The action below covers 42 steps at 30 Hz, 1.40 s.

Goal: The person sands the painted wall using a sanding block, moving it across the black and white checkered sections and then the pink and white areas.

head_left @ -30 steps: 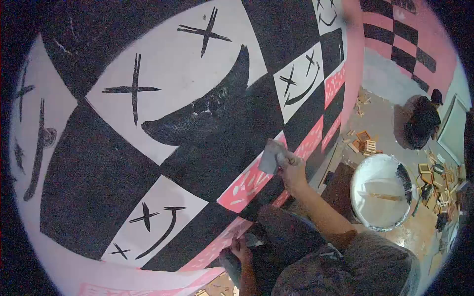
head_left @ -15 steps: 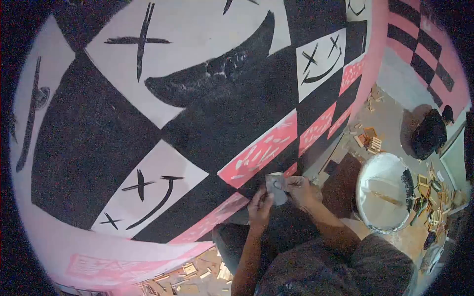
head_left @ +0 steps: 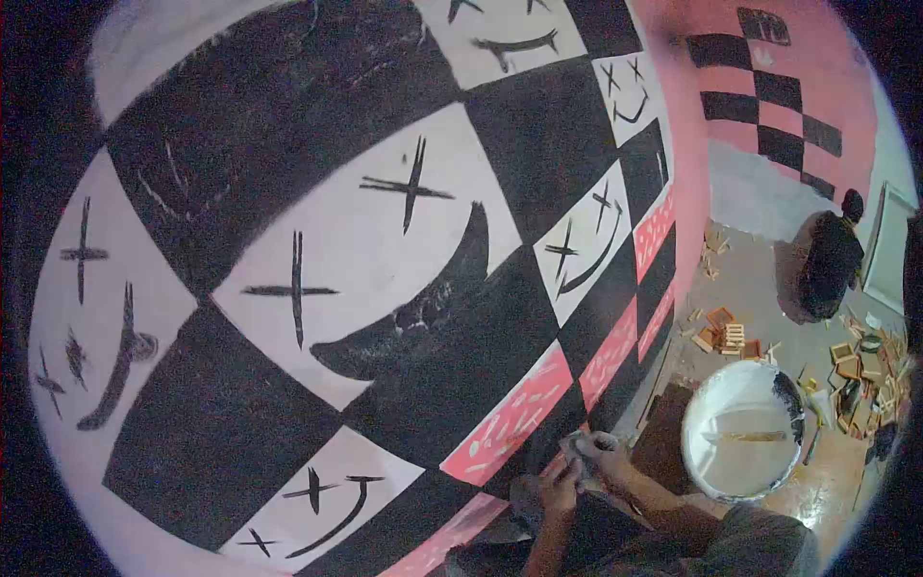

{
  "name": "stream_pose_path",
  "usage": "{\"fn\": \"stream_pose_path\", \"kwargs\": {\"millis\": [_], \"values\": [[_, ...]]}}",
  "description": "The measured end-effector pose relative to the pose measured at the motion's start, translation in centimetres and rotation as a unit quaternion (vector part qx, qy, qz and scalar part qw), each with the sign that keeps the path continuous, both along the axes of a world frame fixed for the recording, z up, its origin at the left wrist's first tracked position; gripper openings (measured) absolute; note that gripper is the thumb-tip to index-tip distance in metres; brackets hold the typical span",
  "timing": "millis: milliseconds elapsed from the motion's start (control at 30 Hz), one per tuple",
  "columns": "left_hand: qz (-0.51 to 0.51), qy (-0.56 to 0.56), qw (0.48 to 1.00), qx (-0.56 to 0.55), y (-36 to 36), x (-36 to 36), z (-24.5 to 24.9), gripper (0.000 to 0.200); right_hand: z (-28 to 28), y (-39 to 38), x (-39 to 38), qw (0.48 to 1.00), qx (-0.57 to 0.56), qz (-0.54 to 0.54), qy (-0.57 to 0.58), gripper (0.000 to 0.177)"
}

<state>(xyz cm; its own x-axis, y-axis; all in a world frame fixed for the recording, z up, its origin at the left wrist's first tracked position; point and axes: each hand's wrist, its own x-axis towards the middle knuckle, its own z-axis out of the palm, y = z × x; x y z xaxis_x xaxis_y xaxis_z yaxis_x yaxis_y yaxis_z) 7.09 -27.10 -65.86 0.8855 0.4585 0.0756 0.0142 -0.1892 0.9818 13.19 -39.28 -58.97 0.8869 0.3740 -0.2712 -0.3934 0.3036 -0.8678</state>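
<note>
My two hands meet low in the view, just in front of the painted wall (head_left: pixel 404 250). My right hand (head_left: pixel 608 454) and my left hand (head_left: pixel 558 490) both grip a small crumpled grey sheet (head_left: pixel 580 445), sandpaper or cloth by the look of it, held between them. The wall shows black and white diamonds with X-eyed smiling faces and a band of pink panels (head_left: pixel 524 423) right above my hands. My knees in dark trousers sit below the hands.
A white bucket (head_left: pixel 745 431) with a stick inside stands on the floor to my right. Small wooden frames and scraps (head_left: pixel 726 337) litter the floor. Another person in dark clothes (head_left: pixel 829 260) crouches by the far pink checkered wall.
My right hand came off the pink band with the grey sheet and my left hand joined it. My view then tilted upward, so both hands now sit lower in the picture.
</note>
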Motion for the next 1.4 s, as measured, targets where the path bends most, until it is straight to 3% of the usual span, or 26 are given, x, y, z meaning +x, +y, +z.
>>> {"fn": "stream_pose_path", "kwargs": {"millis": [33, 100, 200, 233, 267, 300, 333, 367, 467, 500, 567, 633, 667, 733, 767, 833, 900, 967, 1000, 1033, 1100, 1167, 1233, 1300, 1333, 1400], "values": [[0.005, -0.024, 1.000, -0.012, -0.2, 0.1, -0.8, 0.033, 1.1, -0.1, -0.2, 0.998, 0.059, 0.000, 0.034, 0.015], [0.023, -0.033, 0.999, -0.007, -0.6, 0.4, -1.7, 0.035, -0.1, 0.0, 0.9, 1.000, 0.019, 0.006, 0.024, 0.018], [0.103, 0.009, 0.988, -0.118, -0.2, 3.1, -5.2, 0.033, 0.3, 1.2, 1.9, 0.998, 0.061, 0.003, 0.025, 0.024], [0.100, 0.007, 0.994, -0.049, 0.8, 3.4, -6.1, 0.034, 0.5, 1.9, 1.8, 0.995, 0.092, 0.001, 0.033, 0.027], [0.101, 0.004, 0.995, 0.020, 1.7, 3.7, -7.0, 0.035, -0.3, 2.7, 1.8, 0.990, 0.136, 0.011, -0.036, 0.028], [0.063, -0.012, 0.973, 0.221, 2.8, 3.6, -6.6, 0.037, -1.1, 3.8, 2.4, 0.988, 0.114, 0.000, -0.107, 0.028], [0.047, -0.033, 0.960, 0.273, 3.5, 3.9, -6.4, 0.039, -1.9, 4.9, 3.1, 0.980, 0.091, -0.014, -0.177, 0.027], [0.032, -0.056, 0.944, 0.323, 4.0, 4.1, -5.7, 0.040, -2.2, 5.5, 3.5, 0.968, 0.065, -0.029, -0.243, 0.027], [0.053, -0.133, 0.989, 0.037, 1.0, 5.1, 2.7, 0.036, 0.4, 6.3, 3.8, 0.988, 0.088, 0.005, -0.123, 0.025], [0.058, -0.153, 0.985, -0.059, 0.2, 5.3, 5.2, 0.035, 1.4, 6.5, 3.9, 0.984, 0.077, 0.006, -0.158, 0.026], [0.066, -0.110, 0.990, -0.056, 1.2, 5.5, 6.1, 0.030, 3.5, 6.2, 4.4, 0.972, 0.050, 0.008, -0.228, 0.029], [0.074, 0.015, 0.986, 0.150, 4.6, 5.4, 5.3, 0.029, 5.0, 6.1, 5.1, 0.973, 0.053, -0.001, -0.224, 0.028], [0.057, -0.028, 0.958, 0.280, 6.1, 4.7, 6.0, 0.028, 5.4, 6.2, 5.4, 0.973, 0.054, -0.005, -0.223, 0.027], [0.092, -0.074, 0.933, 0.340, 7.3, 3.0, 11.7, 0.030, 4.1, 7.8, 8.3, 0.967, 0.128, -0.071, -0.210, 0.026], [0.144, -0.073, 0.948, 0.273, 7.0, 1.4, 16.4, 0.033, 3.1, 8.9, 10.1, 0.960, 0.165, -0.104, -0.202, 0.026], [0.225, -0.113, 0.853, 0.457, 9.7, -1.3, 21.1, 0.032, 3.7, 9.9, 15.0, 0.960, 0.012, -0.194, -0.201, 0.026], [0.279, -0.219, 0.802, 0.480, 15.3, -4.1, 22.4, 0.026, 5.8, 10.6, 19.8, 0.933, 0.113, -0.268, -0.211, 0.027], [0.265, -0.245, 0.624, 0.693, 17.5, -7.2, 28.7, 0.027, 10.5, 10.9, 23.3, 0.922, 0.132, -0.347, -0.110, 0.033], [0.271, -0.228, 0.628, 0.693, 20.1, -8.7, 29.2, 0.034, 13.3, 10.4, 24.5, 0.918, 0.067, -0.371, -0.124, 0.034], [0.277, -0.212, 0.633, 0.691, 22.7, -10.1, 29.0, 0.040, 16.1, 10.0, 25.5, 0.909, 0.001, -0.393, -0.139, 0.034], [0.242, -0.242, 0.567, 0.749, 26.5, -10.6, 29.8, 0.051, 20.7, 11.1, 28.2, 0.869, 0.024, -0.479, -0.123, 0.033], [0.221, -0.250, 0.532, 0.778, 28.6, -9.8, 29.1, 0.059, 23.5, 13.9, 31.3, 0.808, -0.074, -0.557, -0.176, 0.041], [0.216, -0.234, 0.530, 0.786, 29.8, -9.2, 28.1, 0.068, 29.2, 12.9, 28.1, 0.800, -0.008, -0.516, -0.305, 0.045], [0.218, -0.176, 0.512, 0.812, 30.7, -9.7, 27.3, 0.070, 31.9, 14.5, 26.8, 0.714, -0.066, -0.553, -0.424, 0.051], [0.220, -0.148, 0.502, 0.823, 31.2, -10.0, 26.8, 0.070, 32.2, 14.3, 26.4, 0.692, -0.064, -0.520, -0.497, 0.053], [0.194, -0.207, 0.589, 0.757, 31.9, -10.2, 26.0, 0.067, 32.7, 14.2, 25.9, 0.634, -0.058, -0.439, -0.634, 0.056]]}}
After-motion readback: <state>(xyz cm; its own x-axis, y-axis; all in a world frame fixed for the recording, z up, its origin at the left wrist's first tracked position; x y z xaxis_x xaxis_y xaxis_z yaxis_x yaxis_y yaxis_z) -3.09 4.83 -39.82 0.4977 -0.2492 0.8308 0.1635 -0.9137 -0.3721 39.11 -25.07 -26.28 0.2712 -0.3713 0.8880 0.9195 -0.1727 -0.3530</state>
